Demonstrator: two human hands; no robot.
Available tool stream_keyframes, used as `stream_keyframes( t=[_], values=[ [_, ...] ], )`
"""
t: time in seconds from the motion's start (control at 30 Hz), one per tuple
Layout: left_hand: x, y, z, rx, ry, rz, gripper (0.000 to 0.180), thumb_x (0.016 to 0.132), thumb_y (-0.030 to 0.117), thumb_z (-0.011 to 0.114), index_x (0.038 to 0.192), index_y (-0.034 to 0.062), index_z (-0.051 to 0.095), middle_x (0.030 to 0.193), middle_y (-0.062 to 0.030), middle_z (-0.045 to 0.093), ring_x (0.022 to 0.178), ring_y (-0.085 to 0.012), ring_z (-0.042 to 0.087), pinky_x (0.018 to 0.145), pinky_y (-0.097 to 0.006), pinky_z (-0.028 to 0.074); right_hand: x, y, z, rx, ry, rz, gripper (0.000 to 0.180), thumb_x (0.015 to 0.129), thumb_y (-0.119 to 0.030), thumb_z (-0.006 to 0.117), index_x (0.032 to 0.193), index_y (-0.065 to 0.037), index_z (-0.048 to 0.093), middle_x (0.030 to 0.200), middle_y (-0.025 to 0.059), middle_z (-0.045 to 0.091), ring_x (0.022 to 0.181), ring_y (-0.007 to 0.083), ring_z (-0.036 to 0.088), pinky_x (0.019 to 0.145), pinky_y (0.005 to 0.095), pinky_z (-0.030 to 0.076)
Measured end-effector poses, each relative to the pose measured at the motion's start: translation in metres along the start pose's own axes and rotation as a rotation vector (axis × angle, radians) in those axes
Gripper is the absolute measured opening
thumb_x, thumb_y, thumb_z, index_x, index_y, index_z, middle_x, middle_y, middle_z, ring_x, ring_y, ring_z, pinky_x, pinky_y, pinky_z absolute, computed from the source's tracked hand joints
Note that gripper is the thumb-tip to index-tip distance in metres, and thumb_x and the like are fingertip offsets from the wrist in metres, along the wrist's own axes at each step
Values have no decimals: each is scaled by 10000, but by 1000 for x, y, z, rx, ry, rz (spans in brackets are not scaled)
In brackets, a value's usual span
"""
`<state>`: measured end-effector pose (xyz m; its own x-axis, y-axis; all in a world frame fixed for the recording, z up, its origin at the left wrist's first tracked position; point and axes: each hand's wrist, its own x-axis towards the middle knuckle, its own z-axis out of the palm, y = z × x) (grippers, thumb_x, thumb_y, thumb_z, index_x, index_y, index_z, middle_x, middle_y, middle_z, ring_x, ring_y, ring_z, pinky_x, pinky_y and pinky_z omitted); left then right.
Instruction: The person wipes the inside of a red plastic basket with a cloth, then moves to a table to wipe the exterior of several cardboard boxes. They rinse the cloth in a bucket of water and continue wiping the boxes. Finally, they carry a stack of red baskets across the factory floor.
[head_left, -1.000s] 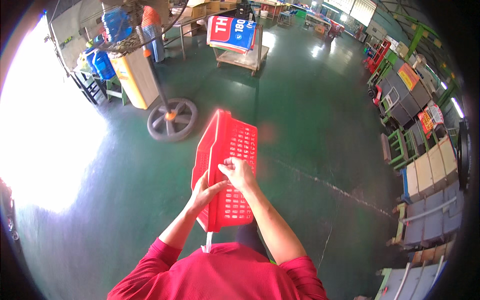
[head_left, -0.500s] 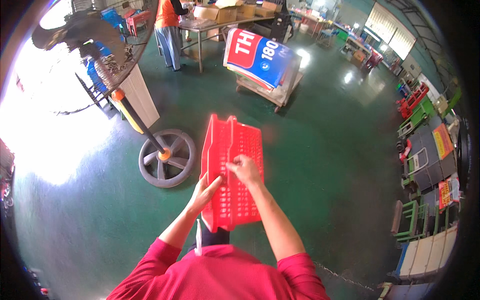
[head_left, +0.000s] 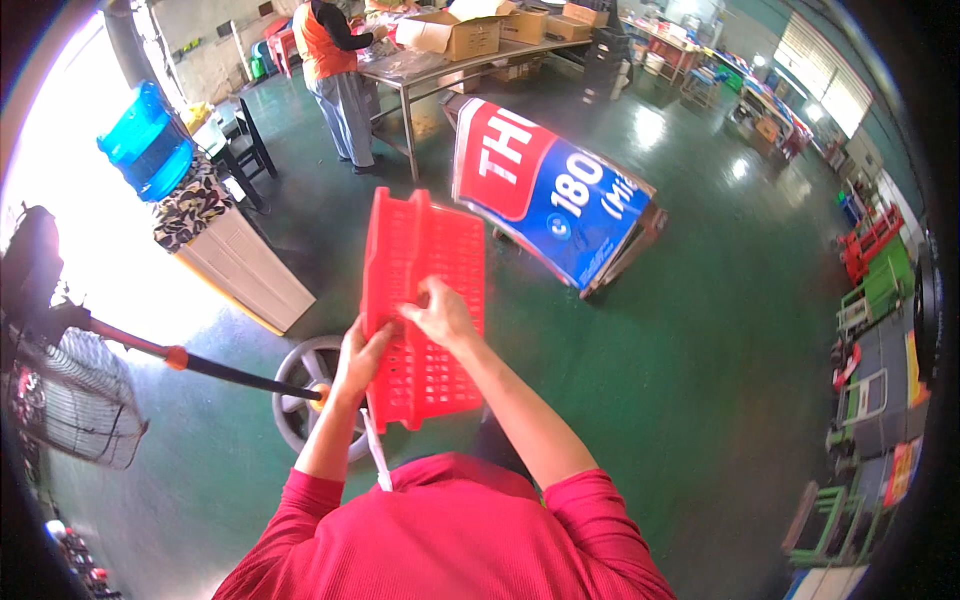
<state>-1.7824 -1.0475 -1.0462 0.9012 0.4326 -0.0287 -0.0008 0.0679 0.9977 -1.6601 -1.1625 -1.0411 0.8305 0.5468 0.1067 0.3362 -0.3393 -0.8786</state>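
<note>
I hold a red perforated plastic crate up in front of my chest, tilted on its side with its slotted bottom facing me. My left hand grips its lower left edge. My right hand presses on the slotted face near the middle, fingers curled on it. Both sleeves are red. A white strap hangs below the crate by my chest.
A standing fan with a round black base and orange-black pole is at my left. A white cabinet carries a blue water bottle. Ahead are a red-and-blue printed board on a cart, a metal table with boxes, and a person in orange.
The view has swung left and forward: the fan base slid closer and under my left arm, and the printed board came nearer. The crate stays held in both hands.
</note>
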Motion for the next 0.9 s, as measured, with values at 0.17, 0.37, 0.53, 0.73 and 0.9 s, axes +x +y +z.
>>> stream_keyframes(
  t=[0.17, 0.37, 0.53, 0.73, 0.9],
  values=[
    [120, 0, -15, -21, 144, 86, 304, 875, 64, 540, 1167, -18, 538, 1024, -79, 643, 923, -127, 592, 820, -277, 474, 140, 14, 19, 56, -98, -21, 374, 732, -261, 731, 955, 0, 583, 872, 182, 664, 848, 342, 648, 742, 413, 497],
    [269, -9, -70, 40, 221, 25, 319, 868, 89, 560, 1169, -17, 545, 1035, -71, 642, 919, -122, 592, 825, -278, 473, 303, 33, 68, 144, -154, 38, 352, 725, -266, 723, 922, -10, 583, 827, 175, 663, 788, 328, 651, 706, 421, 496],
    [394, -9, -134, 133, 205, -59, 347, 874, 108, 577, 1196, -11, 531, 1076, -68, 629, 947, -118, 587, 844, -280, 472, 434, 56, 118, 158, -223, 131, 287, 730, -167, 725, 914, 16, 601, 832, 135, 668, 778, 228, 643, 719, 346, 491],
    [523, 39, -229, -174, 271, -151, 203, 880, 63, 537, 1071, 0, 568, 959, -112, 662, 822, -182, 648, 749, -316, 531, 579, 93, 132, 221, 2, 270, 299, 716, -213, 696, 905, 3, 611, 847, 161, 674, 810, 281, 655, 724, 384, 495],
    [638, 55, -272, -172, 244, -178, 246, 881, 100, 545, 1108, 7, 557, 994, -147, 665, 850, -213, 654, 742, -354, 548, 683, 135, 149, 240, 80, 332, 269, 716, -187, 694, 891, 2, 613, 804, 122, 654, 761, 220, 625, 698, 343, 480]
  ],
)
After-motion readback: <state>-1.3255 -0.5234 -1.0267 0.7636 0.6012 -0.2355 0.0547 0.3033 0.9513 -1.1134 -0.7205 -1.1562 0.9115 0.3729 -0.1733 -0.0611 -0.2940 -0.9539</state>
